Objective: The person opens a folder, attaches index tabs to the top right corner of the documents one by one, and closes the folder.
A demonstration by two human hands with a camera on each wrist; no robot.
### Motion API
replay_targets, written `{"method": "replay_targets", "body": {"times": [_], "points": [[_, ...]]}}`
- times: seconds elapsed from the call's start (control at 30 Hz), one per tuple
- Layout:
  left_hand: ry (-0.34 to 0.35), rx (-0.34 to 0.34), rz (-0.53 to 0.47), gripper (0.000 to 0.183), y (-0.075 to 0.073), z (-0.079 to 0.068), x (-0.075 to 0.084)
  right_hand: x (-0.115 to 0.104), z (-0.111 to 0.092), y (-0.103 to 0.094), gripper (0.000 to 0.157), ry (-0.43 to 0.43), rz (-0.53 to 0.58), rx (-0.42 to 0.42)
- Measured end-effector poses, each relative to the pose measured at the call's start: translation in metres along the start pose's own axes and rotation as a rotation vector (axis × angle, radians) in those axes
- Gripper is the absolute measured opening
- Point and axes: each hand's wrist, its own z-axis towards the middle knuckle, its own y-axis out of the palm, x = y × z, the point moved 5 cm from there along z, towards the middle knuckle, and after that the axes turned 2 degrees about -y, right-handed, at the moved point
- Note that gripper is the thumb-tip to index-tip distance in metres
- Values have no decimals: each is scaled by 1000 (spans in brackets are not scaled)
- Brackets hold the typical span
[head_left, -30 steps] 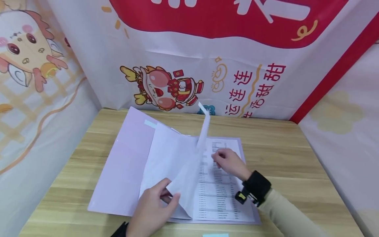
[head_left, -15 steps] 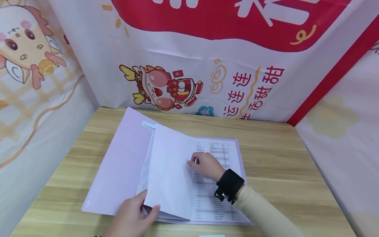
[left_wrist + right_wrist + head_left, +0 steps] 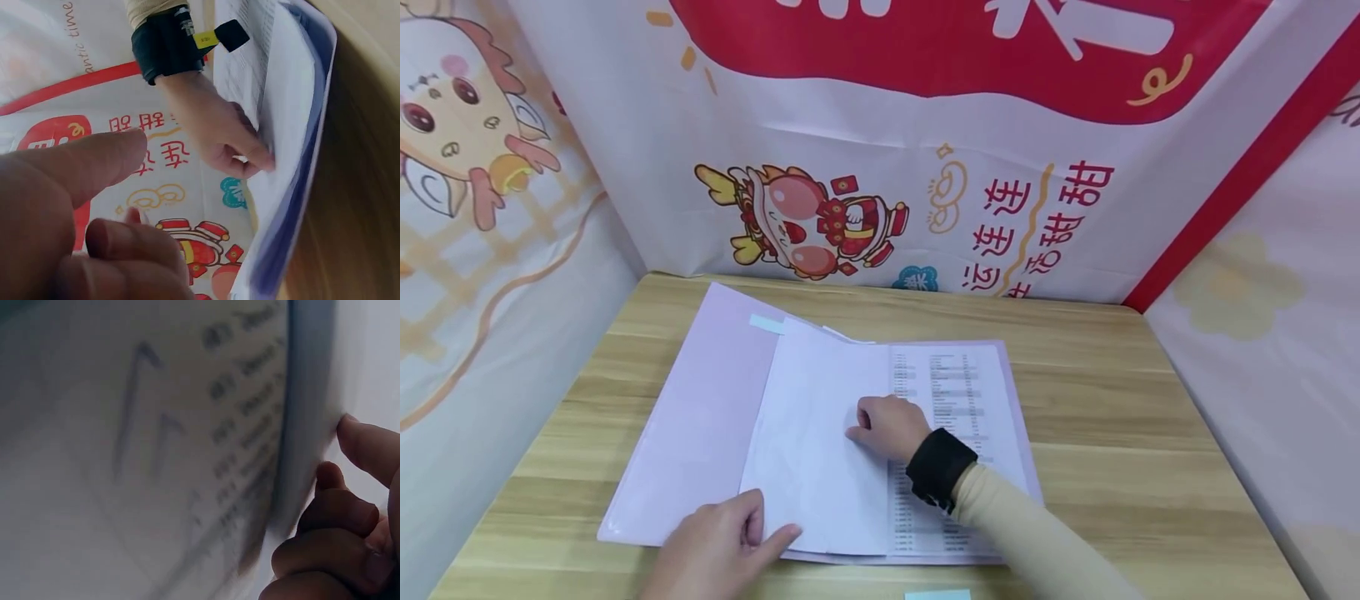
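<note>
A lilac folder point(image 3: 681, 433) lies spread on the wooden table in the head view. Over its left side rests a turned white sheet point(image 3: 820, 483); printed lists cover the page on the right point(image 3: 958, 387). My right hand point(image 3: 891, 429), fingers curled, touches the white sheet near the fold. At the sheet's lower left corner is my left hand point(image 3: 718, 533), thumb stretched out, other fingers loosely bent, nothing between them. The left wrist view shows both the left hand point(image 3: 94, 212) and the right hand point(image 3: 212, 128), the latter's thumb against the paper.
A pale blue sticky tab point(image 3: 766, 323) stands out near the folder's top left. Another pale blue piece point(image 3: 937, 595) lies at the bottom edge of view. A printed cloth point(image 3: 820, 108) hangs behind the table point(image 3: 1120, 417), with more cloth on both sides.
The lifted sheet has come down flat on the left side. My left hand has moved left and let go of its corner. The right hand has slid left across the page onto the sheet.
</note>
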Motion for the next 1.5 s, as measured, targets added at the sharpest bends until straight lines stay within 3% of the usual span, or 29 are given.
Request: {"method": "replay_targets", "body": {"times": [0.17,0.33,0.5,0.83,1.07,1.3,1.5], "points": [[184,-57,137,32,13,10,11,-3,2,4,38,13,-3,4],[308,-77,340,56,31,15,16,-7,5,7,39,18,-9,9],[232,-92,413,72,42,21,5,-10,7,8,38,15,14,-8],[177,-10,451,81,45,28,-10,-4,9,-6,33,28,29,5],[111,-102,364,81,46,36,-18,2,16,-8,31,59,28,-24],[139,-105,329,81,49,41,-24,2,18,-8,29,60,-7,-40],[149,-97,352,79,49,44,-24,-5,19,-5,26,-23,-13,-52]]}}
